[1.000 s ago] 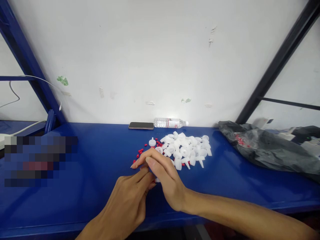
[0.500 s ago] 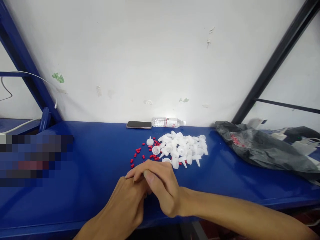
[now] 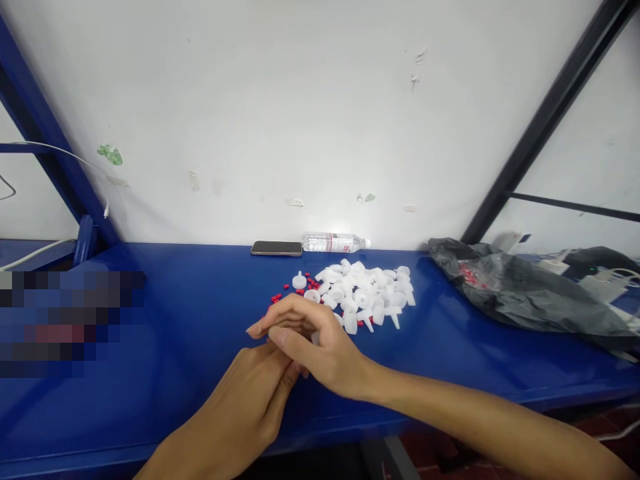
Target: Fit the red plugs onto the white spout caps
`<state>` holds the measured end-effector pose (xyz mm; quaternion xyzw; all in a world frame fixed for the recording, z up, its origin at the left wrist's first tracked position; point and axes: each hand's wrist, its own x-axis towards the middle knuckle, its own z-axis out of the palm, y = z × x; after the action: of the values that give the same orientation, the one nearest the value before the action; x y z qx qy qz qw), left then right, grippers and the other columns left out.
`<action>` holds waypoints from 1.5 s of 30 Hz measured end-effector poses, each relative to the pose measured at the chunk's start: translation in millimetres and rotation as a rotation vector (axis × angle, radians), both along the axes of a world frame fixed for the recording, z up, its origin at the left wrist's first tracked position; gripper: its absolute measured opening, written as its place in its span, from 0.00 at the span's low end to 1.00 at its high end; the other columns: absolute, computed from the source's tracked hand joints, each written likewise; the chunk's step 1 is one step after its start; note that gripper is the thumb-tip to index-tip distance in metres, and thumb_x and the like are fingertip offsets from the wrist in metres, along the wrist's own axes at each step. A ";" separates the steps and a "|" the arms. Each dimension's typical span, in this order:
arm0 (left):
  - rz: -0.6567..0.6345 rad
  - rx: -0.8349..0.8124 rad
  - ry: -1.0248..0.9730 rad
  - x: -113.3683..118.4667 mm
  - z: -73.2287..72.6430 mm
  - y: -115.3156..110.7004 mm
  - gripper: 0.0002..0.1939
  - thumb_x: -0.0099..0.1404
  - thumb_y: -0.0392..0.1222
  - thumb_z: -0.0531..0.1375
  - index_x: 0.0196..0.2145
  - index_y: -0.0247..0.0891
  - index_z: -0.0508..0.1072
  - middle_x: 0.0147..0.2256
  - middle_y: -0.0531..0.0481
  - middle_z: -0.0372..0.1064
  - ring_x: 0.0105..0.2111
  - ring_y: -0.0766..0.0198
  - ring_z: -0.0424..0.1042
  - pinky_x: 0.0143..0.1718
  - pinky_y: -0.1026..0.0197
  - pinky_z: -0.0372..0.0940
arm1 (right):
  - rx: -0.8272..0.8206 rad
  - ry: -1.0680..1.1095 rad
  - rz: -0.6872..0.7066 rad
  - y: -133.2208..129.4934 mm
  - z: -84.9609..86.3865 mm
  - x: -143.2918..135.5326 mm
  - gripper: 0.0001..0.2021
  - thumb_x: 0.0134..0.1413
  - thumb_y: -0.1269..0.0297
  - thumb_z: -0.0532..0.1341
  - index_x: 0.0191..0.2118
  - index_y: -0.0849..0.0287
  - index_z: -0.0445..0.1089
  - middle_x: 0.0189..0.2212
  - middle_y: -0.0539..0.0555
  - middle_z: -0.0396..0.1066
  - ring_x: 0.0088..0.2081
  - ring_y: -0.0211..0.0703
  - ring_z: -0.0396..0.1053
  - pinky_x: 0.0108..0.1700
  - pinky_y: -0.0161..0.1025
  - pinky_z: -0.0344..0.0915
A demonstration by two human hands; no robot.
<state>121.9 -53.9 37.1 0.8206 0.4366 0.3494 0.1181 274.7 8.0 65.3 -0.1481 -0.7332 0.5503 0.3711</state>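
My left hand [image 3: 255,397] is low in the middle, back up, with its fingers curled inward and mostly hidden. Over its fingertips arches my right hand [image 3: 323,343], fingers bent together and the thumb lying alongside. A sliver of white shows in the gap under the right palm; what the hands hold there is largely covered. Just beyond them spreads a heap of white plastic nozzle caps [image 3: 363,298], with small red tips [image 3: 277,298] scattered at its left side. One white cap [image 3: 299,283] stands apart with its spout up.
A phone [image 3: 277,249] and a clear plastic bottle [image 3: 335,242] lie against the wall on the blue table [image 3: 190,320]. At right is a black plastic bag [image 3: 530,300] with a clear bag of red pieces [image 3: 477,275] on it. A blurred-out patch covers the left.
My right hand has lifted slightly and arched more over the left, opening a gap between thumb and fingers. My left hand stays nearly in place. The view has shifted a little.
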 end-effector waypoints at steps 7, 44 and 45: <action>-0.112 -0.406 -0.119 -5.3 3.8 -7.0 0.17 0.76 0.45 0.44 0.42 0.42 0.72 0.41 0.50 0.73 0.38 0.66 0.72 0.43 0.65 0.69 | -0.482 0.051 0.383 15.2 7.7 8.7 0.17 0.57 0.64 0.67 0.51 0.57 0.71 0.52 0.58 0.75 0.47 0.43 0.75 0.31 0.28 0.70; -0.203 -0.342 -0.463 2.2 -56.6 25.7 0.20 0.69 0.41 0.51 0.20 0.39 0.72 0.18 0.50 0.70 0.21 0.64 0.72 0.25 0.63 0.72 | -0.144 -0.073 0.372 6.0 -11.1 12.0 0.16 0.70 0.63 0.52 0.54 0.57 0.73 0.61 0.56 0.68 0.23 0.26 0.70 0.24 0.28 0.67; -0.194 -0.339 -0.440 0.5 -53.4 23.1 0.20 0.69 0.40 0.50 0.21 0.39 0.72 0.19 0.50 0.71 0.21 0.65 0.72 0.25 0.63 0.72 | -0.144 -0.071 0.367 5.7 -11.2 11.8 0.15 0.70 0.63 0.52 0.54 0.57 0.73 0.60 0.56 0.68 0.23 0.26 0.70 0.24 0.28 0.68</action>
<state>122.4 -30.8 -16.3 0.7315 0.3723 0.4282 0.3782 286.5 13.6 54.1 -0.0574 -0.7193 0.6541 0.2270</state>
